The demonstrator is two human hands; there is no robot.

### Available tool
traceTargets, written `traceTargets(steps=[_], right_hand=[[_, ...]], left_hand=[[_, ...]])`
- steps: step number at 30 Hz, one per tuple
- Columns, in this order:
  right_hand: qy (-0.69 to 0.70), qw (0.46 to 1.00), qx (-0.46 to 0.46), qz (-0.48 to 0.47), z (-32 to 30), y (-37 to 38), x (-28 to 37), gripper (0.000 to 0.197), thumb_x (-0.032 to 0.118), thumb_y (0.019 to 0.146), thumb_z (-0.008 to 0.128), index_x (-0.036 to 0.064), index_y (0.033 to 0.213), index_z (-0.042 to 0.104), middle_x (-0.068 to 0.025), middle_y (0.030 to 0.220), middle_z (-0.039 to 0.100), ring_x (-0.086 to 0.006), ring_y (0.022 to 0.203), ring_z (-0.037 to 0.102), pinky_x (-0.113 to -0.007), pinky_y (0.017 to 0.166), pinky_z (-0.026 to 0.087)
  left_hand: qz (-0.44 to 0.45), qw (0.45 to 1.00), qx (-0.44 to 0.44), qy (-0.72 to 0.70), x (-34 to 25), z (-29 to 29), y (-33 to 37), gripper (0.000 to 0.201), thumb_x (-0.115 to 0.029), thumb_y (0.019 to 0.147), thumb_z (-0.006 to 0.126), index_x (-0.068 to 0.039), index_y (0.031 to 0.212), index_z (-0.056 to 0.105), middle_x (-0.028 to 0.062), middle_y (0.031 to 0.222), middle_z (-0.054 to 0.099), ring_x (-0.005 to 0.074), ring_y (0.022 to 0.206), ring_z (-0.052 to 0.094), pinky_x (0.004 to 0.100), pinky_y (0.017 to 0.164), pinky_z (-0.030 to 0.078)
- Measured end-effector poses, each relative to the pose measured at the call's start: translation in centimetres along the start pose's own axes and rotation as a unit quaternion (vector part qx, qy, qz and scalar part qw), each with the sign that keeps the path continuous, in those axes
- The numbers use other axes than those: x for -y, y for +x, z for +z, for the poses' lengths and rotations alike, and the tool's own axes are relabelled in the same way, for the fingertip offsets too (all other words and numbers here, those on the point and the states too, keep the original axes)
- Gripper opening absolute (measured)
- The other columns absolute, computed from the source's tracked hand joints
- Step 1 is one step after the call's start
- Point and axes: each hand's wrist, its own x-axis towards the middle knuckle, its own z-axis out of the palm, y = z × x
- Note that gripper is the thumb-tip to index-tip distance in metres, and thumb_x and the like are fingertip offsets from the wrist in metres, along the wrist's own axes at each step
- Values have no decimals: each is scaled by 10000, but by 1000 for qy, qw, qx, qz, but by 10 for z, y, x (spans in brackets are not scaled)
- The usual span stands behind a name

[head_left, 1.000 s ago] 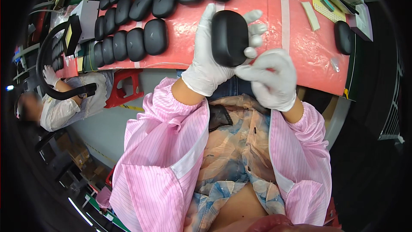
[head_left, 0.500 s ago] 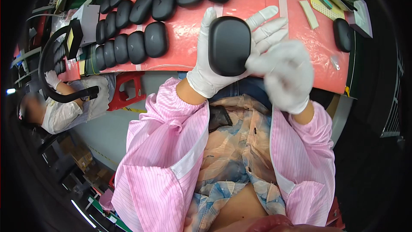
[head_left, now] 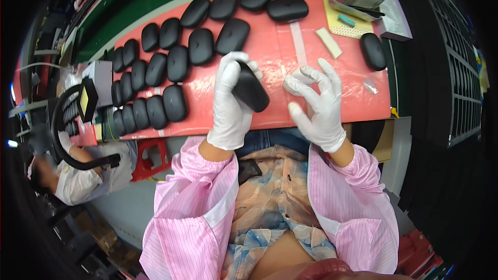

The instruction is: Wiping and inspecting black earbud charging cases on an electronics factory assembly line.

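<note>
The white-gloved left hand (head_left: 227, 111) is clamping firmly around a matte black, rounded oblong case (head_left: 251, 92), tilting it above the near part of a glossy red table mat (head_left: 272, 54)! Over to the white-gloved right hand (head_left: 320, 105), hovering well apart from it, thumb and fingers standing apart. Matching black rounded cases (head_left: 201, 46) are lying in rows, mostly leftward.

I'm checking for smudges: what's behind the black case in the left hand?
Red mat shows beyond the black case, and the gloved left hand wraps its upper end. Its gripped surface and whatever lies directly behind are hidden.
</note>
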Motion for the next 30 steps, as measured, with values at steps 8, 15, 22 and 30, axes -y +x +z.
traceTargets(steps=[8,15,22,30], right_hand=[[340,910,-29,236,-29,3,-15,463,113,804,687,-37,1213,530,-114,1025,640,-212,917,628,-317,832,495],[185,903,-124,367,-80,13,-132,434,261,826,612,-50,1129,610,-183,1252,546,-301,1166,523,-341,978,417],[-6,965,79,251,-79,13,-96,529,377,727,675,-3,1094,638,-260,1326,425,-427,1153,504,-402,1019,411],[-27,986,-103,125,-175,-7,-72,383,164,672,645,3,1020,652,-258,1327,451,-403,1251,447,-429,1061,357]], left_hand=[[78,918,150,359,-7,38,18,534,-220,840,699,-46,1279,448,126,1237,486,270,1233,439,413,1043,344],[388,370,120,836,-19,59,126,735,-378,789,698,47,1333,447,238,1504,279,402,1425,200,530,1151,160],[320,391,195,840,-9,64,146,501,-328,739,718,44,1056,607,259,1490,292,410,1426,184,479,1160,186],[140,819,232,507,-19,63,96,563,-132,751,714,-23,1252,480,37,985,601,179,808,604,316,742,513]])
